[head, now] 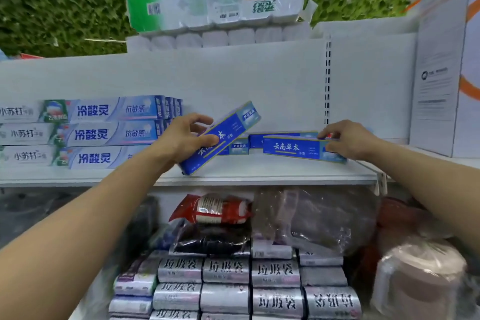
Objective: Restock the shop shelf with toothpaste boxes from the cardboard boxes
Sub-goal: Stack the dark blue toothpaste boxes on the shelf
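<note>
Head view: left hand (187,138) has its grip clamped round a tilted toothpaste box (226,132), long axis slanting up to the right, low end down near the shelf (259,175) front edge. Right hand (348,140) pinches the right end of a second box (293,149) lying flat, lengthwise along the shelf. I'd guess the tilted one gets levelled into the gap left of it, so left hand's nearer
</note>
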Available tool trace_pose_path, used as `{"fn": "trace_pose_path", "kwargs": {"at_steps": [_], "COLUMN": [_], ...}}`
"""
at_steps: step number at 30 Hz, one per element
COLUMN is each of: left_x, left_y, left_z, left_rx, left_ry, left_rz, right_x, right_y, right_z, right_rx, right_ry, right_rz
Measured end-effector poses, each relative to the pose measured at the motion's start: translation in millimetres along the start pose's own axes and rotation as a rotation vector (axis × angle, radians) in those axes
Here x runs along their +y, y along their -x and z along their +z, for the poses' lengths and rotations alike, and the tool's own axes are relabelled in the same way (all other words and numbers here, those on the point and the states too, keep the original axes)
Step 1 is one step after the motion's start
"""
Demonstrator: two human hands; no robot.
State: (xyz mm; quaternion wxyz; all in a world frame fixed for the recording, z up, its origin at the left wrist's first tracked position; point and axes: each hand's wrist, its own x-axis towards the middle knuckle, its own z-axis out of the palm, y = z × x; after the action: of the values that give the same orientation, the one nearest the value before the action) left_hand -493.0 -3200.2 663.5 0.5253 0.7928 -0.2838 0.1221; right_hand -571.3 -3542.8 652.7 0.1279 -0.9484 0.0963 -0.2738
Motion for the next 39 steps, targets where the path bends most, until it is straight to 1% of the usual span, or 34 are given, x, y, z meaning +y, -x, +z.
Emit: {"fn": "trace_pose_path", "kwargs": {"at_steps": [5, 7, 13, 15, 18, 19, 20, 21, 23, 24, 26, 29, 31, 32, 34, 36, 37, 39], "left_x": [-7.1, -8.1, -7.9, -7.7, -6.2, -5.1, -3.5, -1.3, 3.4, 6.4, 13.1, 17.8, 15.5, 13.0, 6.2, -3.2, -9.1, -19.2], "left_y": [-22.6, -29.0, -41.9, -44.6, -45.3, -45.1, -44.6, -43.8, -43.1, -43.3, -42.7, -42.4, -44.0, -46.3, -52.7, -61.1, -64.7, -68.3], "left_z": [13.4, 20.1, 34.8, 37.5, 41.3, 42.7, 44.4, 46.2, 50.4, 53.3, 60.4, 74.0, 83.7, 87.8, 92.3, 91.8, 90.4, 89.1], "left_rx": [-0.001, -0.002, 0.009, 0.0, -0.03, -0.042, -0.056, -0.073, -0.118, -0.148, -0.215, -0.297, -0.323, -0.295, -0.158, -0.023, -0.008, -0.049], "left_ry": [-0.088, -0.103, -0.103, -0.105, -0.125, -0.128, -0.131, -0.134, -0.137, -0.136, -0.14, -0.186, -0.239, -0.252, -0.229, -0.28, -0.345, -0.447], "left_rz": [0.012, -0.001, -0.034, -0.048, -0.063, -0.066, -0.066, -0.063, -0.044, -0.034, -0.015, 0.027, 0.068, 0.096, 0.118, 0.086, 0.045, -0.051], "right_x": [4.5, 4.8, 4.1, 5.7, 10.2, 11.6, 12.5, 10.5, -1.1, -8.0, -17.7, -13.3, -0.9, 6.9, 24.0, 39.4, 45.2, 53.8], "right_y": [-42.0, -55.4, -83.7, -87.2, -91.2, -91.7, -91.4, -87.7, -74.2, -67.4, -56.4, -49.3, -46.1, -45.0, -42.9, -42.7, -43.4, -49.6], "right_z": [16.8, 25.3, 42.8, 46.0, 44.3, 42.1, 40.1, 36.8, 30.3, 27.6, 23.6, 16.9, 13.8, 13.3, 12.3, 11.8, 12.1, 15.6], "right_rx": [-0.06, -0.053, -0.031, -0.066, -0.165, -0.172, -0.138, -0.085, -0.002, -0.01, -0.092, -0.188, -0.246, -0.267, -0.273, -0.25, -0.235, -0.2], "right_ry": [0.093, 0.144, 0.197, 0.235, 0.25, 0.249, 0.216, 0.135, -0.096, -0.181, -0.251, -0.214, -0.185, -0.171, -0.16, -0.187, -0.194, -0.151], "right_rz": [-0.052, -0.065, -0.022, -0.034, -0.036, -0.062, -0.115, -0.182, -0.36, -0.439, -0.494, -0.482, -0.446, -0.417, -0.349, -0.275, -0.246, -0.217]}}
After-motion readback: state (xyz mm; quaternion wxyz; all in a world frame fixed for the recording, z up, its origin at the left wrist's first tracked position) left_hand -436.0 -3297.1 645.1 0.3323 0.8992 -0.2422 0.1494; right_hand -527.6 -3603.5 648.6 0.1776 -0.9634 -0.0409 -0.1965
